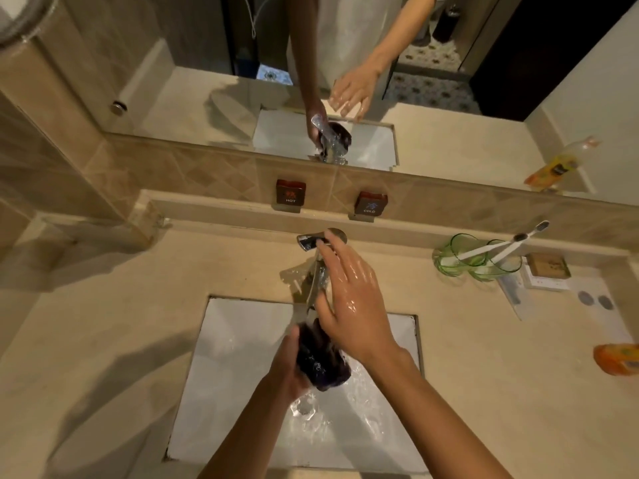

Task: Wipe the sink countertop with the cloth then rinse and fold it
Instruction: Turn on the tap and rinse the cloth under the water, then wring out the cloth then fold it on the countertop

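A dark purple cloth (321, 361), wet and bunched up, is held over the white sink basin (228, 368) under the spout of the chrome faucet (313, 271). My left hand (285, 369) is shut on the cloth from the left side. My right hand (352, 295) is wet, fingers spread, and reaches over the faucet with its fingertips at the lever handle (311, 240). Water lies splashed in the basin below the cloth. The beige countertop (114, 323) surrounds the basin.
Red HOT (290, 191) and COLD (370, 203) tags sit on the backsplash. Two green glass cups with toothbrushes (479, 259) stand at the right, beside a small box (548, 266), two coins (594, 300) and an orange packet (617, 363). A mirror (311, 81) runs behind.
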Demonstrator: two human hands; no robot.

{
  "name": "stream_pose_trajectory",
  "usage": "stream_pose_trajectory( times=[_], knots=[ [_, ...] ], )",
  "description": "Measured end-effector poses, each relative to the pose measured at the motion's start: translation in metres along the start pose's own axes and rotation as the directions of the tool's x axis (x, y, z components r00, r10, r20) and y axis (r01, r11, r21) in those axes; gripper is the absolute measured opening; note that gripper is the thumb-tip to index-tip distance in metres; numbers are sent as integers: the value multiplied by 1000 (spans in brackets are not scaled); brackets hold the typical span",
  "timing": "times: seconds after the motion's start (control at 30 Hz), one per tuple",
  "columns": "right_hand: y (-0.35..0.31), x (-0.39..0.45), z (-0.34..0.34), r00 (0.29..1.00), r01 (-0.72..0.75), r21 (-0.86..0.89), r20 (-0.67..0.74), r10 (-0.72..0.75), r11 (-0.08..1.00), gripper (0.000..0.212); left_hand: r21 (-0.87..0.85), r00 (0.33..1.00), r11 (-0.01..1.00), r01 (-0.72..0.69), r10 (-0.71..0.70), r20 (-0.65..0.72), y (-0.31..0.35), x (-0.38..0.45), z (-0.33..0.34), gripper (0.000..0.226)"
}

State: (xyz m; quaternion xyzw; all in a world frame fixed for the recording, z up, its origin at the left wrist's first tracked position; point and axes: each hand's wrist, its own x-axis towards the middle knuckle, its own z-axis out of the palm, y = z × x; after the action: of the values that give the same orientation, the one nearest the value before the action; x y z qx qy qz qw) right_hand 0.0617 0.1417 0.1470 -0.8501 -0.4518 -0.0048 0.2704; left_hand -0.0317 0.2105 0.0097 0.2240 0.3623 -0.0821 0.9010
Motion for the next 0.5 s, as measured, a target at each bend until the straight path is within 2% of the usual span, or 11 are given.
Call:
stream_pose_trajectory(
  times=[0.07, 0.13, 0.27, 0.37, 0.43, 0.5],
  knots=[
    [-2, 17, -3, 991, 52, -79, 128, -42, 996, 82, -4, 1000, 1000, -17, 17, -9, -1, -2, 1, 83],
    [-1, 23, 1, 959, 18, -105, 282, 12, 994, 89, -59, 997, 998, -5, 1, -71, 1, -4, 0, 88],
    [3, 19, 17, 911, 47, -191, 412, 37, 980, 94, -93, 987, 994, 51, -64, -144, 11, -18, 3, 56],
    [0, 21, 19, 906, 56, -215, 422, 41, 975, 89, -48, 984, 998, 39, -47, -170, 18, -30, 6, 52],
    [-2, 21, 14, 913, 16, -106, 407, 29, 994, 84, 31, 979, 999, 21, -14, -206, 21, -38, 6, 49],
    [0, 13, 9, 940, -55, 74, 341, 26, 996, 76, 117, 974, 993, -3, 30, -226, 26, -43, 3, 47]
  ],
)
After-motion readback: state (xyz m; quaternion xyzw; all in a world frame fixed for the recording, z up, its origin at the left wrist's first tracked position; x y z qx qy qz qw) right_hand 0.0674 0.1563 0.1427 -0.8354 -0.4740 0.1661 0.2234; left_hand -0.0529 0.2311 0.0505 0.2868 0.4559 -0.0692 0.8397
